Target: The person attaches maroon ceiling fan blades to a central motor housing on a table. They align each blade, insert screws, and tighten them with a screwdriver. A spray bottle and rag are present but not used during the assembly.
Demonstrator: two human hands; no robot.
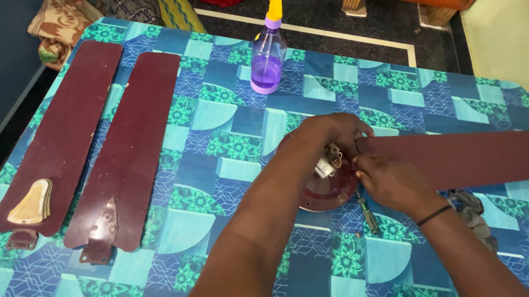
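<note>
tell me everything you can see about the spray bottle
The spray bottle stands upright near the far edge of the table, apart from both hands and the fan blades. Its body looks like clear purple plastic with a rounded shoulder, partly filled with liquid. On top sits a purple collar and a tall yellow trigger head. Nothing touches it but the patterned table cover.

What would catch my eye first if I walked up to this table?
Likely the bright blue and green patterned table, then the two dark red fan blades lying side by side at its left. At the centre, the left hand and right hand meet over a fan motor, with a purple spray bottle behind.
</note>
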